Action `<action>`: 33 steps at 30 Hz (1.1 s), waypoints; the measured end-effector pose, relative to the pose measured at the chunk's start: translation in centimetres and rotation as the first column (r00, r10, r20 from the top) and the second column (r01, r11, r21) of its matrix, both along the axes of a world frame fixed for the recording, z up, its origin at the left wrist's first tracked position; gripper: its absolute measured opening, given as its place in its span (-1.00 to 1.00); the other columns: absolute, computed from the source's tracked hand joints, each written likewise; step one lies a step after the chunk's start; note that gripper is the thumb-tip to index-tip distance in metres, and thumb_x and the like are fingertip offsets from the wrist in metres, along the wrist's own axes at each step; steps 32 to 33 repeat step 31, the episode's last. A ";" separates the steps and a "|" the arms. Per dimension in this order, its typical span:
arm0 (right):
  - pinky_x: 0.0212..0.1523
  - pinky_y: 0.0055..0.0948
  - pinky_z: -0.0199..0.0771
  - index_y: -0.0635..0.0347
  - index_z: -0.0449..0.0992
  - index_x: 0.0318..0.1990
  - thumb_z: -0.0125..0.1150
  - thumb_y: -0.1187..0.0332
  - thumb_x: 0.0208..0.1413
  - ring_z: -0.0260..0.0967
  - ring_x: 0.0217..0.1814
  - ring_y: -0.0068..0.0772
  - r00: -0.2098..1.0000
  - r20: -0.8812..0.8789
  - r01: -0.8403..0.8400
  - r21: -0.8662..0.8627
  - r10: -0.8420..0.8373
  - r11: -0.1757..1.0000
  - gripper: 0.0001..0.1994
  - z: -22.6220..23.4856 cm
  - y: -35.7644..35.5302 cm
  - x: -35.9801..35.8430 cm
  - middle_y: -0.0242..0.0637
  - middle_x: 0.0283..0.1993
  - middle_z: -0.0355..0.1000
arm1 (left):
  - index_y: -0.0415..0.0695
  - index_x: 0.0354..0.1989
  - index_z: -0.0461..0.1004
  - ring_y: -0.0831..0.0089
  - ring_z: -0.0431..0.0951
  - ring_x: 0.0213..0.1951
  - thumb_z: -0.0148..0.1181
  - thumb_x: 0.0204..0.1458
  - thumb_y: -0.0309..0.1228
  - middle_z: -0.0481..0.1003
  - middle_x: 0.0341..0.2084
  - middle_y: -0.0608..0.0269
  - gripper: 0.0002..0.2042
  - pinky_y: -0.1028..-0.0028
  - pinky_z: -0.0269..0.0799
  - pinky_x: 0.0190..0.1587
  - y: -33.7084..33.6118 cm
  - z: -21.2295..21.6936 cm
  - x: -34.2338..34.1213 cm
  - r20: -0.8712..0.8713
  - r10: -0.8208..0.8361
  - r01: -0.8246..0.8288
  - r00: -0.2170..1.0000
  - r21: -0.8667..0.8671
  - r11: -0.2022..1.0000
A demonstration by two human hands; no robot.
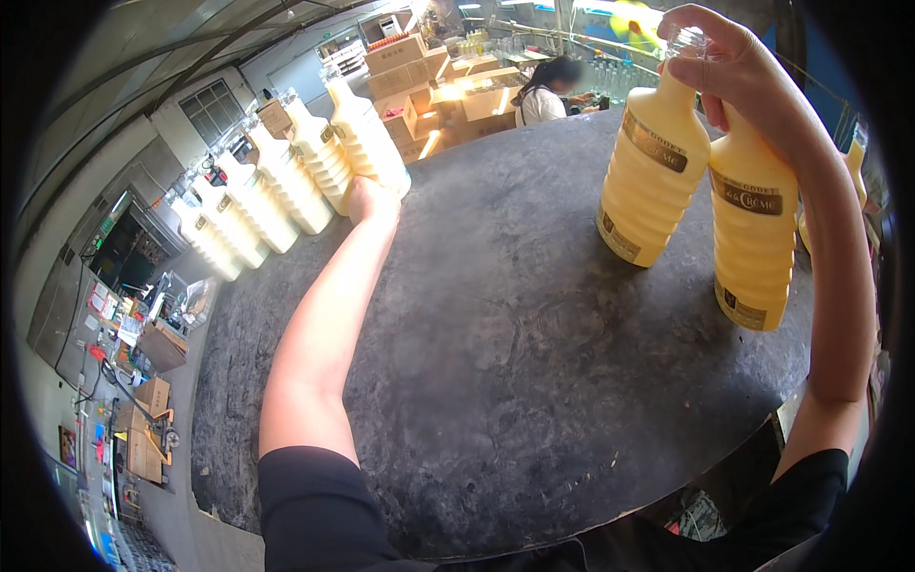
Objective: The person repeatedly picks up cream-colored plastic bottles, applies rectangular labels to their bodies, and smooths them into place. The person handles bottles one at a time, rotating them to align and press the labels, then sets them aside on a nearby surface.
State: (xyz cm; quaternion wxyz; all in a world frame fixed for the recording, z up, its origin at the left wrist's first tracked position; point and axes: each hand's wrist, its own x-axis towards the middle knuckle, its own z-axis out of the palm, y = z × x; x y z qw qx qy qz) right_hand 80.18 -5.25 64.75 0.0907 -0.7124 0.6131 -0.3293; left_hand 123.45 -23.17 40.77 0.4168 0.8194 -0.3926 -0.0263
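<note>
A row of several pale yellow, ribbed bottles with clear necks stands at the far left of the dark table [477, 381]. My left hand [374, 200] is closed round the lower part of the end bottle [367, 138], its fingers mostly hidden behind it. On the right, my right hand [729, 62] grips a yellow bottle [653, 172] by its clear neck, thumb and fingers wrapped round it. That bottle bears a dark label. Close beside it is a second labelled yellow bottle [755, 229], whose neck is hidden behind my right hand.
Another yellow bottle [855, 167] shows partly beyond my right forearm. Cardboard boxes [405, 71] are stacked past the table's far edge. A person [543, 95] sits there, near many clear bottles [620, 76]. Tools and cartons [148, 429] lie on the left, below the tabletop.
</note>
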 end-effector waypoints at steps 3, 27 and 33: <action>-0.30 -0.40 0.49 0.30 0.42 0.26 0.24 0.36 0.23 0.46 -0.43 -0.47 0.999 -0.013 -0.031 -0.033 0.031 0.999 -0.54 -0.1 0.1 -0.6 -0.29 -0.43 0.53 | -0.28 0.09 0.43 0.16 0.62 0.02 0.32 0.15 -0.24 0.60 -0.06 -0.05 -0.56 0.24 0.56 0.07 -0.3 0.4 -0.9 -0.077 -0.039 0.033 0.996 -0.075 0.997; -0.32 -0.45 0.63 0.19 0.62 0.03 0.44 0.18 0.10 0.60 -0.52 -0.50 0.882 0.148 -0.391 -0.303 0.448 0.869 -0.60 -2.7 -21.8 20.1 -0.30 -0.43 0.65 | -0.12 0.30 0.48 0.09 0.43 0.24 0.26 0.02 0.21 0.42 0.21 -0.02 -0.22 0.27 0.36 0.29 20.9 6.5 -1.9 0.378 -0.661 0.266 0.649 0.701 0.662; -0.26 -0.41 0.65 0.17 0.53 0.20 0.45 0.15 0.10 0.63 -0.49 -0.44 0.916 0.121 -0.334 -0.299 0.382 0.894 -0.46 -3.3 -24.7 24.2 -0.27 -0.39 0.67 | -0.04 0.34 0.46 0.13 0.41 0.26 0.23 0.04 0.23 0.42 0.21 0.02 -0.22 0.27 0.33 0.33 20.7 7.6 -2.7 0.323 -0.664 0.227 0.674 0.765 0.603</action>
